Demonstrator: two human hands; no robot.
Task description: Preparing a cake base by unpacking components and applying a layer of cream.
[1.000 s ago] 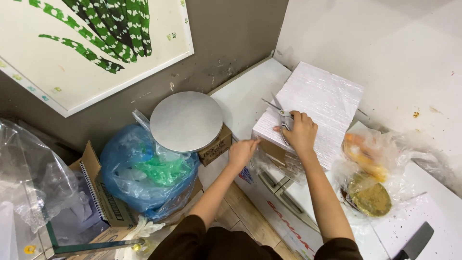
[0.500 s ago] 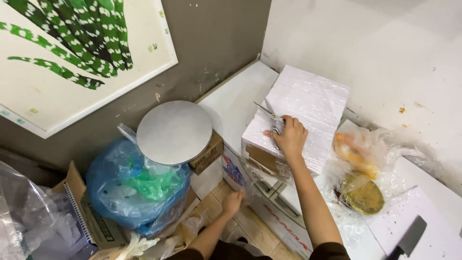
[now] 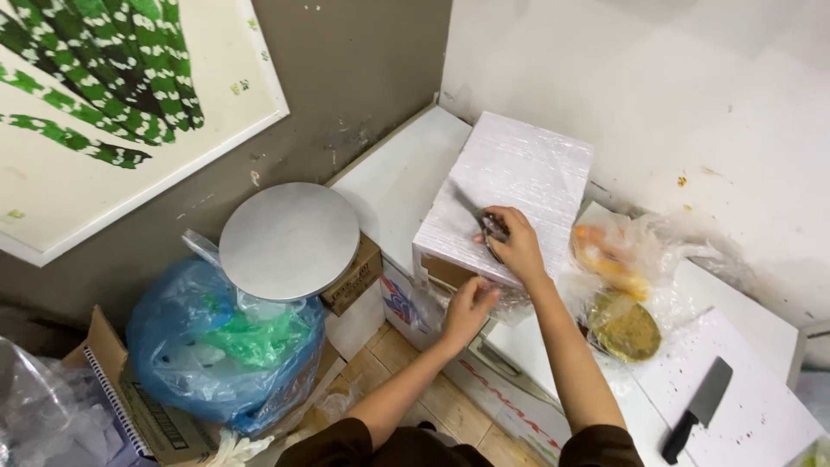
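Head view, looking down: the right hand rested on the near part of a white block wrapped in clear film, its fingers closed around a small dark tool, apparently a pair of scissors, whose blade lay flat along the film. This grip appeared suited to working at the wrapping without pushing the block about. The left hand reached below the block's front edge, fingers curled against loose film hanging there; whether it pinched the film or only steadied it could not be told. The block sat on the white tabletop, tight against the wall corner, which kept it from sliding back.

Just right of the block lay two clear bags of food, one orange, one greenish-brown, out of the working area. A cleaver lay well apart on a white board, untouched. Left of the tabletop stood a round grey lid over a blue plastic bag.
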